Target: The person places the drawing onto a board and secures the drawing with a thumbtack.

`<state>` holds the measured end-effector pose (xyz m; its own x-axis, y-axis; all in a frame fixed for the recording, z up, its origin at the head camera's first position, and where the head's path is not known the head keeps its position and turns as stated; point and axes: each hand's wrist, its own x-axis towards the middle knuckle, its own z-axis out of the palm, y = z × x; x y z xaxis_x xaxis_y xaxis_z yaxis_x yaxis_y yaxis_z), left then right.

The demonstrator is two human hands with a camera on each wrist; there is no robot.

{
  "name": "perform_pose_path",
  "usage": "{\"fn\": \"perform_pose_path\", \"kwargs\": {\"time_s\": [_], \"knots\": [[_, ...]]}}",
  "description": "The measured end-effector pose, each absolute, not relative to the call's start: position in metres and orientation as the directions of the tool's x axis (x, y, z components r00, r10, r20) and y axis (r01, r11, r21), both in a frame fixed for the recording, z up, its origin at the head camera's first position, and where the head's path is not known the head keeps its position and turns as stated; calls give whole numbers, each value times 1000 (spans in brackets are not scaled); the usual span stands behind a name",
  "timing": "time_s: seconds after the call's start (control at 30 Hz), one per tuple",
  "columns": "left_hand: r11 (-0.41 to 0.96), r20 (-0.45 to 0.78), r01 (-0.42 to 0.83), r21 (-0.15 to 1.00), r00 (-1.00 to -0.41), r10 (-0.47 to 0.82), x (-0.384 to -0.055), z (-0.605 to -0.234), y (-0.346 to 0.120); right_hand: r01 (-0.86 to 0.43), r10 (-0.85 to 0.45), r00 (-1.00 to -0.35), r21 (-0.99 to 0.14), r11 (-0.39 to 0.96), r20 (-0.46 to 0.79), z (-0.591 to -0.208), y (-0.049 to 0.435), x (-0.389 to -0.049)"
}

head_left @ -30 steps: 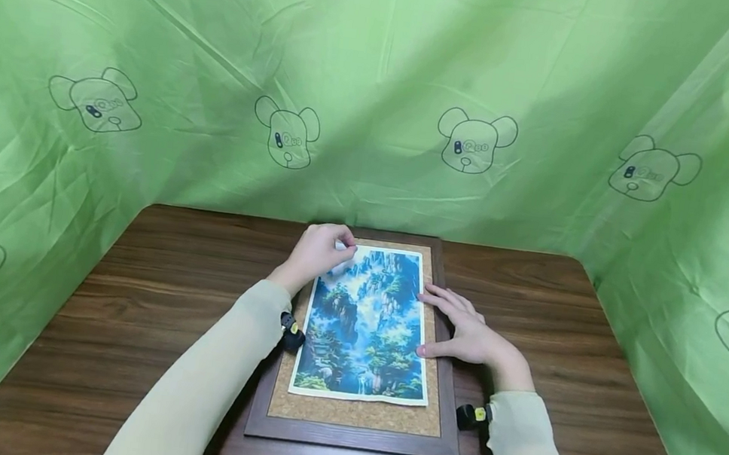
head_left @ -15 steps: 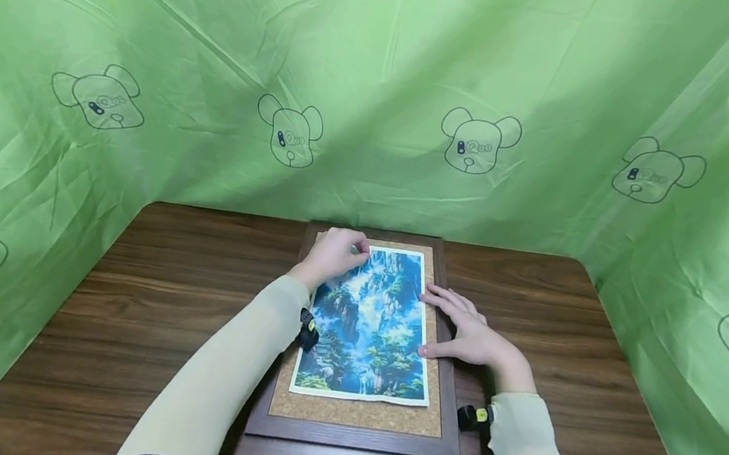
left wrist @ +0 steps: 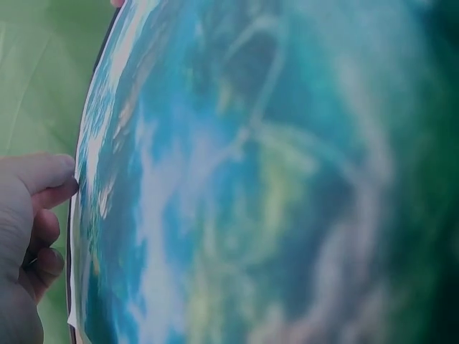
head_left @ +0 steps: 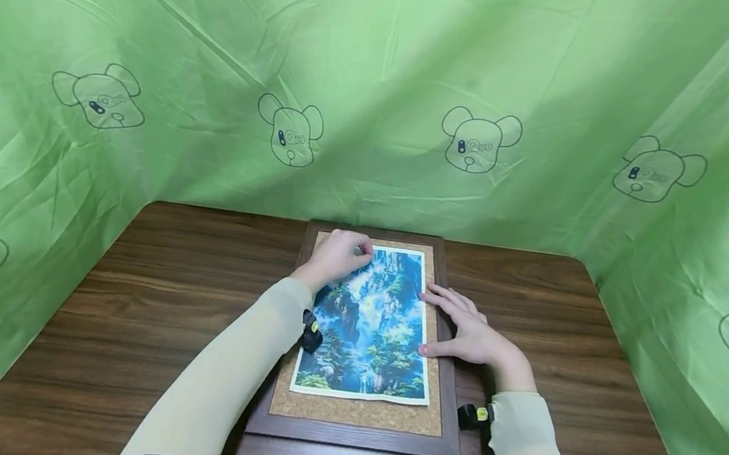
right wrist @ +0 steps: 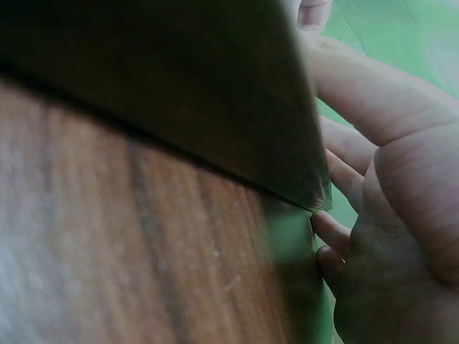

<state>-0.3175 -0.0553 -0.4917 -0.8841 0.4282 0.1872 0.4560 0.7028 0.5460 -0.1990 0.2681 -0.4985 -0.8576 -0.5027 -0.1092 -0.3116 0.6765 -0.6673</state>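
Note:
A blue mountain-and-waterfall print with a white border lies on a cork board. Over its upper left part is my left hand, thumb and index tips together and other fingers curled in. Whether something small sits between those tips, I cannot tell. From the left wrist camera, the same fingertips meet at the print's far edge. My right hand spreads over the right side of the board, thumb and fingertips touching the print's right edge. The right wrist view shows it beside the dark underside of the frame.
A dark brown wooden frame borders the cork board and lies on a brown wood-grain table. Green fabric with bear-head outlines hangs behind and on both sides. Small black cameras sit at both wrists.
My left hand has slid to the right along the print's upper edge, mostly in the first half second. The right hand, print and board look unchanged.

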Motion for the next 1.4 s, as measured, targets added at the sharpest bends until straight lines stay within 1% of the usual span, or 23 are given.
{"fn": "perform_pose_path", "kwargs": {"time_s": [0.27, 0.4, 1.0, 1.4], "knots": [[748, 171, 471, 468, -878, 446, -316, -483, -49, -309, -504, -857, -675, 670, -108, -496, 268, -199], [758, 169, 473, 449, -878, 448, -317, -483, -48, -302, -500, -859, -677, 671, -112, -495, 268, -199], [746, 145, 451, 490, -886, 440, -319, -486, -49, -303, -504, -856, -675, 673, -118, -496, 267, -198], [757, 98, 439, 484, -887, 452, -320, -482, -51, -311, -511, -853, -681, 663, -107, -497, 268, -198]]}}
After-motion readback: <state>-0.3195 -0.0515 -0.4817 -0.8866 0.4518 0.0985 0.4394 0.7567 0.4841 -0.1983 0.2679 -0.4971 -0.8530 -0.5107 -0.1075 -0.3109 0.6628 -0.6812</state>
